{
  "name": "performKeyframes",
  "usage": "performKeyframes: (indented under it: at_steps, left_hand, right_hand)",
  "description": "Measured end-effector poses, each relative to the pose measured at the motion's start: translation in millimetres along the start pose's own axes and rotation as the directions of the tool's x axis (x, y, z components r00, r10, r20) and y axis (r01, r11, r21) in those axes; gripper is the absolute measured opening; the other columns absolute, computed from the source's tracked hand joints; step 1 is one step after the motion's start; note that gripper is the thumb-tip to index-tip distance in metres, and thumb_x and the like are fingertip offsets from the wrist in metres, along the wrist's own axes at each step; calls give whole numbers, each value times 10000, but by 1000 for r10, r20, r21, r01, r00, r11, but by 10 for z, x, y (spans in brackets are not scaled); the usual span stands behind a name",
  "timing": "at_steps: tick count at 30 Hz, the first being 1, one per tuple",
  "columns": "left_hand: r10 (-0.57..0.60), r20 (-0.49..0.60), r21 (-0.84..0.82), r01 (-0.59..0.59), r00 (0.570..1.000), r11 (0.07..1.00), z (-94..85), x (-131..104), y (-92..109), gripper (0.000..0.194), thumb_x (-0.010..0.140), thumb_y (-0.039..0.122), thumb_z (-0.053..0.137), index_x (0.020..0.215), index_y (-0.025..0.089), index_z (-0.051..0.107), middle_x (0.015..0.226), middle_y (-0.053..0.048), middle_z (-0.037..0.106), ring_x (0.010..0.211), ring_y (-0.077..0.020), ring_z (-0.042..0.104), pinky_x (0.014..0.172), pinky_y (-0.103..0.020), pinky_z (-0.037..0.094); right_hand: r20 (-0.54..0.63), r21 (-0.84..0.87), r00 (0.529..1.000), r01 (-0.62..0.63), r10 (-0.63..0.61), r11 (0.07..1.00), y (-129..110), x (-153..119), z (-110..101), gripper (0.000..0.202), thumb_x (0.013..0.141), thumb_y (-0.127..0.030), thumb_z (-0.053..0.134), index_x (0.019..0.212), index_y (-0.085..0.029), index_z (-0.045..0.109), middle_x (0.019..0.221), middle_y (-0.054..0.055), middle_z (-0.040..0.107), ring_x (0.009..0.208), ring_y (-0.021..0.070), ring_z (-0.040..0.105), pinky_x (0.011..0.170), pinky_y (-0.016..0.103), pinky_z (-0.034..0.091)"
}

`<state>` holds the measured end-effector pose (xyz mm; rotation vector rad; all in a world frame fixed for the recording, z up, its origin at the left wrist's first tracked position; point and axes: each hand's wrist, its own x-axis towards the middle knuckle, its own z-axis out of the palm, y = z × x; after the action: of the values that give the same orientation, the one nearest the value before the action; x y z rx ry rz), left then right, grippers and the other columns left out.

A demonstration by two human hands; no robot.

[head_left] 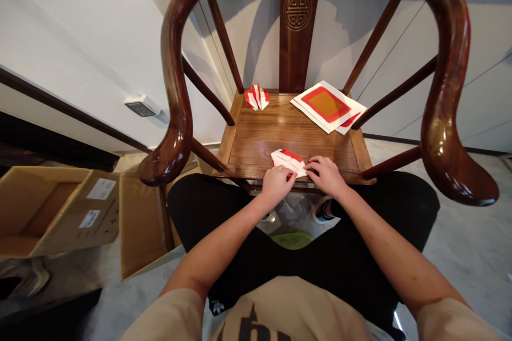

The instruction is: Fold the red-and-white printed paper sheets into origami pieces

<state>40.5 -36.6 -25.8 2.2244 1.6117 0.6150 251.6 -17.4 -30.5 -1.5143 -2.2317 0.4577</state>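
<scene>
A folded red and white paper (286,159) lies at the front edge of the wooden chair seat (256,138). My left hand (277,185) is closed on its near left part, fingertips pinching the paper. On the right, my right hand (326,174) grips the paper's right end between thumb and fingers. Another folded red and white paper piece (257,97) stands at the seat's back left corner. Flat white sheets with red and gold rectangles (325,105) are stacked, overlapping, at the back right.
The chair's curved armrests (176,85) rise on both sides of the seat. Open cardboard boxes (84,218) stand on the floor at the left. A socket block (142,106) juts from the left wall. Something green (293,240) lies below the seat.
</scene>
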Motion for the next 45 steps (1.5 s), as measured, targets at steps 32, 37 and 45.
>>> performKeyframes:
  at_steps: [32,37,45]
  left_hand:
    - [-123,60,159,112,991,981,-42,73,136,258,929,372,551,862,190,723,892,-60,734,815,-207,652,729,-311,460]
    - [-117,66,153,106,991,983,-27,70,126,271,941,385,542,878,190,718,904,-68,731,829,-208,651,751,-314,461]
    - [-81,73,154,69,994,986,-26,81,60,256,949,381,545,899,198,716,920,-56,723,861,-204,644,774,-310,468]
  right_hand:
    - [-29,-25,999,-19,18,1000,-48,-20,20,162,884,-376,668,989,-275,738,1200,49,637,1136,278,535,949,439,429]
    - [-45,-31,999,-7,5,999,-34,-41,50,170,876,-374,677,1006,-278,731,1220,56,632,1149,282,529,955,444,427]
    - [-74,-28,997,7,-9,1000,-3,-32,99,198,894,-404,645,1024,-286,736,1194,63,634,1132,274,525,941,438,417]
